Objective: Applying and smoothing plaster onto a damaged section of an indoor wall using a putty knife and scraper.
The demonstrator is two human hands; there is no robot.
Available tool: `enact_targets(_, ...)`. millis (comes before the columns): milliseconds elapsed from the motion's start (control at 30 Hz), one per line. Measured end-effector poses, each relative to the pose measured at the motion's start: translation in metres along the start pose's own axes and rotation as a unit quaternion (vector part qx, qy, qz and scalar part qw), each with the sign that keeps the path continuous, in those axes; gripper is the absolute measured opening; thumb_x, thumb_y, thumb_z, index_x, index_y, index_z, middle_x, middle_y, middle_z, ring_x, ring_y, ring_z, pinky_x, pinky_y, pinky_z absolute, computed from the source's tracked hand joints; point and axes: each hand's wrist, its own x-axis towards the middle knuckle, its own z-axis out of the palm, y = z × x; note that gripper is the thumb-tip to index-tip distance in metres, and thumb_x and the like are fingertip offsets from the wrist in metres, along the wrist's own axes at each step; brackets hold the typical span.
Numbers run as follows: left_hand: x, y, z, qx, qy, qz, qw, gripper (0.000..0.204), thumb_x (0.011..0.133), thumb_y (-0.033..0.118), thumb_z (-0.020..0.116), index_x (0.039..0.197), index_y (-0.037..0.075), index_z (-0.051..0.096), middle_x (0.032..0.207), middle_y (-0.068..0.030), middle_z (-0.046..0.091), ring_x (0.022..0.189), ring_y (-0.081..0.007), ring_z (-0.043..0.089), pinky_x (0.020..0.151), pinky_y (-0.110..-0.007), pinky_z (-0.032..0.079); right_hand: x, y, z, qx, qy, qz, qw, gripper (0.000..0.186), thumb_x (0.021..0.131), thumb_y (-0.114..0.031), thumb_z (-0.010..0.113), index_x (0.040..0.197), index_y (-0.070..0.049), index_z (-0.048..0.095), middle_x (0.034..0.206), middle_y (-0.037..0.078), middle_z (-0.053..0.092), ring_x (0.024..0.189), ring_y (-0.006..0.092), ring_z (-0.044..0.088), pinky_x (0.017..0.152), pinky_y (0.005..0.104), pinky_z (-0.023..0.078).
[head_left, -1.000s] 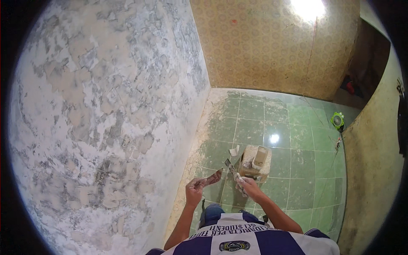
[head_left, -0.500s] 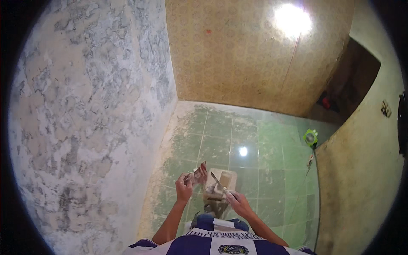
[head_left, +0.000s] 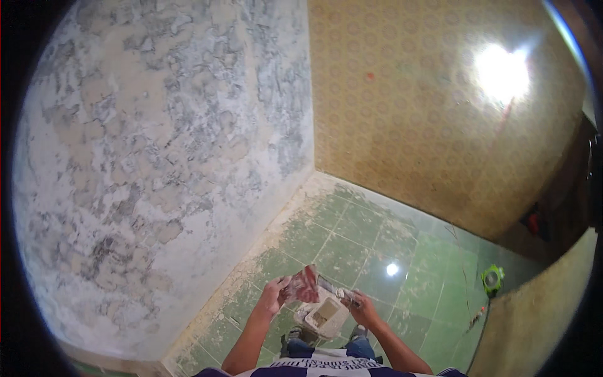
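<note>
Three walls show: a patchy white-and-grey wall (head_left: 138,157) on the left, a brown patterned wall (head_left: 433,151) on the far side, and a yellowish wall (head_left: 543,317) on the right. Between them lies one green tiled floor (head_left: 342,257). Two bare forearms reach in from the near edge, elbows bent, converging above one smeared, pale container (head_left: 304,312). The left hand (head_left: 274,296), fingers closed, pinches one dark-red flat piece (head_left: 305,286) left of the container's far side. The right hand (head_left: 362,306), curled around the handle, grips one scraper (head_left: 325,284), its blade slanting far-left; blade and piece possibly touch. One green-rimmed round device (head_left: 492,280) stands far right.
</note>
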Motion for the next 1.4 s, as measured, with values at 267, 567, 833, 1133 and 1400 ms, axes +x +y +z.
enact_targets(267,-0.063,-0.088,0.091,-0.087,0.28,0.105,0.95,0.008,0.09,0.014,0.069,0.091,0.007,0.065,0.084,-0.0029,0.067,0.066,-0.0161,0.065,0.054,-0.033,0.053,0.025,0.093,-0.086,-0.013,-0.189,0.069,0.979,0.031,0.095,-0.026,0.055,0.111,-0.002,0.067,0.09,0.022,0.069,0.074,0.0307,0.063,0.071,0.0395,0.05)
enact_targets(567,-0.132,-0.17,0.14,0.074,0.416,0.224,0.878,0.016,0.087,0.02,0.074,0.088,0.005,0.067,0.08,-0.0006,0.067,0.067,-0.0096,0.06,0.058,-0.027,0.047,0.009,0.049,-0.113,0.116,-0.344,0.172,0.916,0.04,0.095,-0.036,0.058,0.094,0.001,0.072,0.068,0.002,0.059,0.057,0.011,0.053,0.052,0.0278,0.043)
enact_targets(833,-0.189,-0.274,0.134,0.393,0.512,0.345,0.681,0.011,0.088,0.008,0.063,0.083,-0.002,0.064,0.069,-0.0052,0.064,0.064,-0.0139,0.062,0.057,-0.032,0.049,-0.073,0.023,-0.129,0.034,-0.446,0.229,0.865,0.045,0.095,-0.04,0.057,0.113,-0.001,0.066,0.09,0.005,0.067,0.077,0.014,0.06,0.064,0.0307,0.05)
enact_targets(1133,-0.269,-0.324,0.191,-0.217,0.427,0.258,0.839,0.005,0.091,0.008,0.065,0.089,0.004,0.062,0.078,-0.0055,0.066,0.063,-0.0182,0.065,0.049,-0.034,0.052,-0.139,0.009,-0.152,0.02,-0.42,-0.139,0.897,0.029,0.09,-0.019,0.067,0.112,0.001,0.066,0.097,0.013,0.069,0.085,0.0176,0.062,0.078,0.0323,0.05)
enact_targets(1400,-0.309,-0.366,0.206,-0.294,0.342,0.325,0.831,0.005,0.091,0.008,0.064,0.093,0.003,0.066,0.087,-0.0084,0.071,0.076,-0.019,0.069,0.065,-0.033,0.057,-0.133,0.087,-0.133,0.023,-0.496,-0.23,0.837,0.033,0.089,-0.018,0.07,0.117,-0.001,0.064,0.109,0.017,0.069,0.093,0.0226,0.064,0.087,0.036,0.05)
